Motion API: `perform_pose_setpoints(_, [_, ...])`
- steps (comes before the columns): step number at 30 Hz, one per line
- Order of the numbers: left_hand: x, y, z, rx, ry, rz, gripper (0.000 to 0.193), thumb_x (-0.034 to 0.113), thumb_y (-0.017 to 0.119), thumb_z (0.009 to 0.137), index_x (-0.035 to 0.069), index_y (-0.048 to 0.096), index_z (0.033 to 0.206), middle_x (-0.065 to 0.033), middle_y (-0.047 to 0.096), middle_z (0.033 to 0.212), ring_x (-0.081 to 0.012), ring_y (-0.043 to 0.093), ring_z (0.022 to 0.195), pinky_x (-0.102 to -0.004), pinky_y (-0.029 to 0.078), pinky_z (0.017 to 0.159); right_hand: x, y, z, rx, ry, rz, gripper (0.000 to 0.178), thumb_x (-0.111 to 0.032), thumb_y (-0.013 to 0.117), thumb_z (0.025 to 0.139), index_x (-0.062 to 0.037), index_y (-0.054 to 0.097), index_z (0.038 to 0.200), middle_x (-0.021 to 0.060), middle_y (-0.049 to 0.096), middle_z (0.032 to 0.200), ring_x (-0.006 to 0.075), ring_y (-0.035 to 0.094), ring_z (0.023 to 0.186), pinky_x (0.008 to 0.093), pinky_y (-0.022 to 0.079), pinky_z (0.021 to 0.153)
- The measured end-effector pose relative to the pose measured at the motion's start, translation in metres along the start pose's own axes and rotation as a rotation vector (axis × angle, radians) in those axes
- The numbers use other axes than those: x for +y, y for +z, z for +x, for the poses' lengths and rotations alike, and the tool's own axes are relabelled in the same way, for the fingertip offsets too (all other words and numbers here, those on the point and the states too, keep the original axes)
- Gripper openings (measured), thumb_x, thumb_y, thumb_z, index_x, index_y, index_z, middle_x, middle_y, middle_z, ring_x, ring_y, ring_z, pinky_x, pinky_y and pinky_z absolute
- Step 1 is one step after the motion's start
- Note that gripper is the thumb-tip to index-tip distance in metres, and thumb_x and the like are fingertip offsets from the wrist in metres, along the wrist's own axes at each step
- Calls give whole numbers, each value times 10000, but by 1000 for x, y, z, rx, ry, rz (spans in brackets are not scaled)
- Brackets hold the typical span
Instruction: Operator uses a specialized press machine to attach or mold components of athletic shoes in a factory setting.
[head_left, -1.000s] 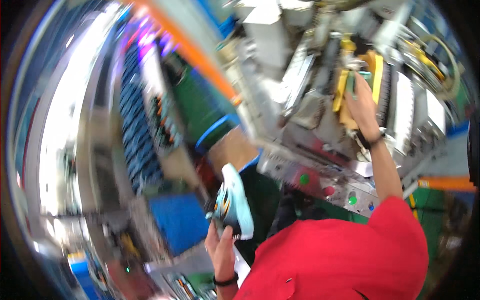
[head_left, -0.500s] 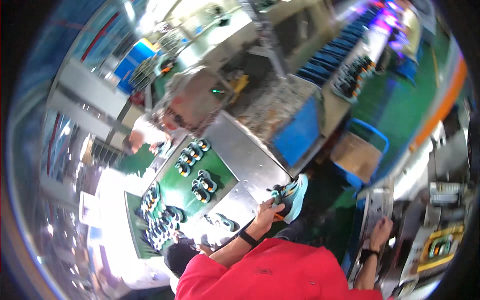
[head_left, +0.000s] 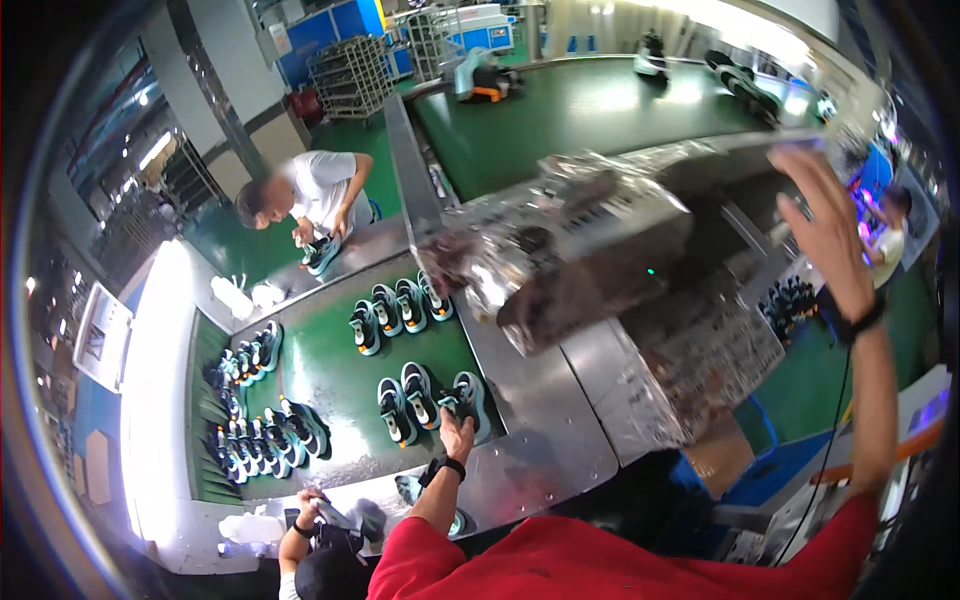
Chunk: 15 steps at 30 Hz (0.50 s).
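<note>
My left hand [head_left: 458, 437], with a black band at its wrist, grips a dark sneaker with a pale turquoise sole [head_left: 466, 397] at its near end. This sneaker is at the green belt's [head_left: 340, 395] right edge, beside two similar sneakers [head_left: 407, 400]. Up at the right, my right hand [head_left: 828, 225] is raised with its fingers apart and nothing in it. It appears in front of the machinery beyond the foil-covered box.
Several sneakers stand in rows [head_left: 400, 310] on the belt. A foil-wrapped machine box [head_left: 590, 270] overhangs the steel surface [head_left: 545, 440]. Across the belt a co-worker [head_left: 325, 185] handles a shoe; another person [head_left: 335, 570] is close at my left. A cable hangs near my right arm.
The view has turned. My left hand has brought the sneaker from beside my body to the belt. My right hand has risen from low beside the right-hand machinery.
</note>
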<state>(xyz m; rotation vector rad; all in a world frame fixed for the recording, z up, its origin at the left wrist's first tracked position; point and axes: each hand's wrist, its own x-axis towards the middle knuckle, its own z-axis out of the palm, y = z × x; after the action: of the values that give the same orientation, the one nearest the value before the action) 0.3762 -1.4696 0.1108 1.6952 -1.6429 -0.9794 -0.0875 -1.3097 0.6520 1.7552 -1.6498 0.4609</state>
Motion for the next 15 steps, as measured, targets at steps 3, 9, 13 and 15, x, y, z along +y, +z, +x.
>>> perform_pose_setpoints(3, [-25,23,44,60,31,240,845,135,663,759,-47,200,1441,-304,468,1291,-450,562,1062,-460,472,875,-5,82,150,-150,-377,-208,611,61,639,721,-74,506,1302,143,488,1362,333,457,1266,411,401,1065])
perform_pose_setpoints(9, [0,47,84,78,-128,209,799,229,688,820,35,222,1440,-259,518,1198,-445,591,981,-493,508,794,79,273,368,-440,284,223,679,-465,571,909,-50,408,1421,185,466,1412,272,434,1321,367,338,1084])
perform_pose_setpoints(13, [-9,33,72,139,-207,188,769,205,677,821,31,244,1433,-260,509,1235,-453,585,997,-492,501,805,-40,355,414,-606,460,548,723,-478,673,825,-17,452,1337,146,512,1324,269,487,1217,370,377,1015])
perform_pose_setpoints(15, [-10,31,70,142,-211,172,753,204,666,827,21,253,1429,-270,493,1274,-463,577,1020,-493,492,825,-33,387,425,-724,399,1040,446,-323,703,844,-3,609,1139,61,639,1127,208,607,1010,351,480,862])
